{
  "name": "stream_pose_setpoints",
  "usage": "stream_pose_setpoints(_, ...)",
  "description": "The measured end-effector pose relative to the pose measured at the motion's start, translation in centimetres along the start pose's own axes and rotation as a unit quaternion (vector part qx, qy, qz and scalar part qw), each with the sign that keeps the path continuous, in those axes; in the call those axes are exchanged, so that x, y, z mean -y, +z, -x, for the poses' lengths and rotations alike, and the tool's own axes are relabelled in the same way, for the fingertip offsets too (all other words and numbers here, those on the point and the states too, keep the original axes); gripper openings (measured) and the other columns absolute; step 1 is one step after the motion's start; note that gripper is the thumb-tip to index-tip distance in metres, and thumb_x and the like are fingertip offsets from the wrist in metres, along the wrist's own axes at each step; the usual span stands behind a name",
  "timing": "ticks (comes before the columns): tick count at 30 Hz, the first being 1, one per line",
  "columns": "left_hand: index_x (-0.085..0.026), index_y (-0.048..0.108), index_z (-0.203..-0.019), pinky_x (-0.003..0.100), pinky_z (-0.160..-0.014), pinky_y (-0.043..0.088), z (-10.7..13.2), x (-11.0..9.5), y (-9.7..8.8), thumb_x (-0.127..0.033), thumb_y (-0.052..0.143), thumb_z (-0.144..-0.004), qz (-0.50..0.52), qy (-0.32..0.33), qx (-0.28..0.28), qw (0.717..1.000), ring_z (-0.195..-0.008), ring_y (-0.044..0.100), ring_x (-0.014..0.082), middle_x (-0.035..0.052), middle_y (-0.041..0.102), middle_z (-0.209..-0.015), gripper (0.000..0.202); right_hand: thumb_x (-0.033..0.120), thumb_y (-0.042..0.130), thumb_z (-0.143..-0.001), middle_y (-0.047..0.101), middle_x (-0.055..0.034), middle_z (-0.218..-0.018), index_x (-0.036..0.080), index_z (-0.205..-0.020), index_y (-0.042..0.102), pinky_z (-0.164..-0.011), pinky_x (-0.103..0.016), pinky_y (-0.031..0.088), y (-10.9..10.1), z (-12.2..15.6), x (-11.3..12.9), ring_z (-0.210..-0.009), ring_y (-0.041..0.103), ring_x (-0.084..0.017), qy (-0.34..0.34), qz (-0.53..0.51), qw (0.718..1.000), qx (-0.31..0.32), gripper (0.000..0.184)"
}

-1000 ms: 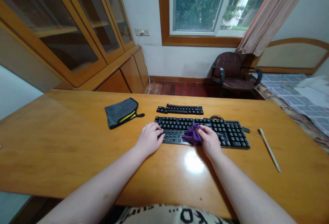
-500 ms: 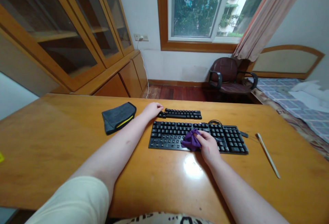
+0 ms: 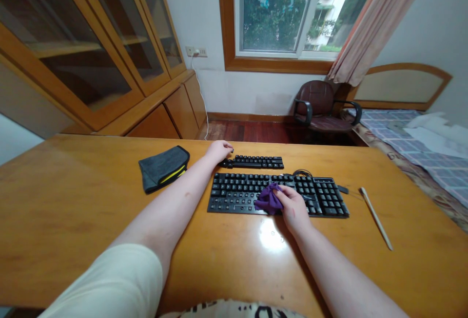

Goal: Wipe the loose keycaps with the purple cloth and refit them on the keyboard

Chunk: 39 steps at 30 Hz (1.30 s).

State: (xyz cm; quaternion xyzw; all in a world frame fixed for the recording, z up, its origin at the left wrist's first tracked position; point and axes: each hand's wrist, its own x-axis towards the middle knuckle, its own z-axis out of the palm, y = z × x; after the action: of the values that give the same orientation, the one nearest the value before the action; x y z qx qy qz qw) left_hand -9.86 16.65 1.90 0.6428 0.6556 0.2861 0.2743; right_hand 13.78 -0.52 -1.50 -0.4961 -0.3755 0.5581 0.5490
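While the right hand (image 3: 295, 208) rests at the middle of a long black plastic keyboard (image 3: 237, 190), its thumb and fingers are clamped together on a crumpled purple cloth (image 3: 269, 200). The cloth lies against the keyboard's near rows and hides some of the keys. On the left part of those rows, small exposed switches are visible. The keyboard lies lengthwise, left to right, on a glossy orange-brown wooden table (image 3: 204, 259).

The left hand (image 3: 218, 151) is extended to the far side, at the left end of several black plastic keycaps (image 3: 258, 162) laid out in rows beyond the keyboard. A small dark piece (image 3: 232, 151) shows at its fingertips; whether the fingers are clamped on it cannot be told.

Left of the left forearm, and apart from it, lies a folded dark grey cloth with black edging and a yellow inner side (image 3: 163, 168). A coiled black cable (image 3: 302, 173) sits at the keyboard's far edge. Well to the right, a slender pale stick (image 3: 376, 218) lies slantwise, its near end further right.
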Motion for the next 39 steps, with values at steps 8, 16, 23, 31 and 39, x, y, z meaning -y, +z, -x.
stream_pose_setpoints(8, -0.015, 0.067, -0.094, 0.03, -0.073, 0.05, 11.2, -4.7, 3.9, -0.03, 0.065, -0.069, 0.408, -0.015, 0.078, 0.909, -0.072, 0.065, 0.0162, 0.0066, 0.069, -0.082, 0.029, 0.04, 0.059, -0.075, 0.068, -0.0039, -0.091, 0.019, -0.093, 0.063, -0.077, -0.033, 0.047, -0.2, -0.3, -0.4, -0.081, 0.061, -0.02, -0.041, 0.01, 0.999, -0.02, 0.028)
stream_pose_setpoints(16, -0.014, 0.066, -0.088, 0.019, -0.057, 0.048, 17.8, -4.3, 6.1, -0.022, 0.069, -0.064, 0.475, -0.105, 0.066, 0.871, -0.058, 0.059, 0.0085, 0.0021, 0.066, -0.07, 0.025, 0.038, 0.056, -0.077, 0.065, -0.0057, -0.106, 0.023, -0.103, 0.064, -0.092, -0.04, 0.04, 0.1, 0.4, -0.1, -0.101, 0.057, -0.023, -0.092, 0.113, 0.985, 0.097, 0.031)
stream_pose_setpoints(23, -0.013, 0.069, -0.078, 0.031, -0.075, 0.052, 18.5, -3.7, 6.7, -0.025, 0.069, -0.063, 0.452, -0.085, 0.047, 0.887, -0.074, 0.065, 0.0178, 0.0065, 0.07, -0.079, 0.02, 0.029, 0.068, -0.067, 0.068, -0.0044, -0.09, 0.023, -0.088, 0.07, -0.082, -0.035, 0.045, 0.5, 0.8, 0.1, -0.085, 0.061, -0.02, -0.118, 0.182, 0.968, 0.122, 0.022)
stream_pose_setpoints(31, -0.014, 0.069, -0.082, 0.032, -0.08, 0.051, 19.0, -3.6, 6.9, -0.015, 0.071, -0.059, 0.42, -0.054, 0.068, 0.903, -0.079, 0.065, 0.0191, 0.0066, 0.071, -0.084, 0.023, 0.031, 0.067, -0.067, 0.067, -0.0036, -0.075, 0.02, -0.073, 0.07, -0.07, -0.031, 0.046, 0.4, 0.8, 0.3, -0.071, 0.06, -0.018, -0.11, 0.166, 0.976, 0.087, 0.012)
stream_pose_setpoints(39, -0.016, 0.067, -0.087, 0.029, -0.074, 0.052, 18.8, -3.2, 7.0, -0.017, 0.066, -0.066, 0.285, 0.053, 0.007, 0.957, -0.074, 0.063, 0.0153, 0.0042, 0.068, -0.082, 0.021, 0.041, 0.06, -0.071, 0.067, -0.0027, -0.075, 0.018, -0.083, 0.067, -0.065, -0.029, 0.046, 1.3, 1.1, 0.3, -0.067, 0.06, -0.017, -0.009, 0.055, 0.996, 0.076, 0.027)
